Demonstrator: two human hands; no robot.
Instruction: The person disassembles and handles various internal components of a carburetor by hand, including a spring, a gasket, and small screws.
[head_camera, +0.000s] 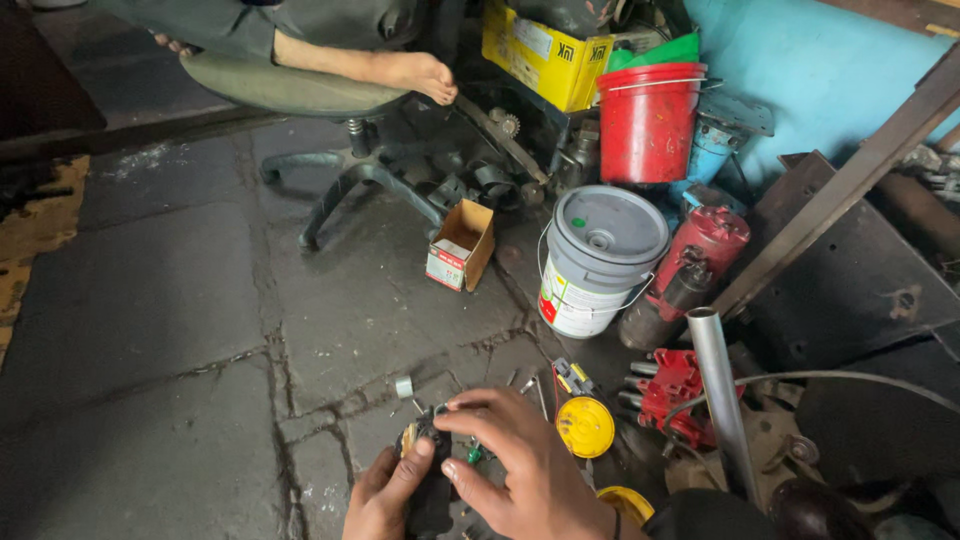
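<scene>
- Both hands work low in the view: left hand (385, 495) grips a small dark mechanical part (428, 490) from below, thumb pressed on its top.
- Right hand (525, 465) curls over the same part, fingertips pinching its upper edge.
- Just right of them on the stone floor (180, 330) lies a yellow round cap (585, 427).
- Farther back stand a grey lidded bucket (600, 262), a red bucket (648, 122) and a small open cardboard box (461, 246).
</scene>
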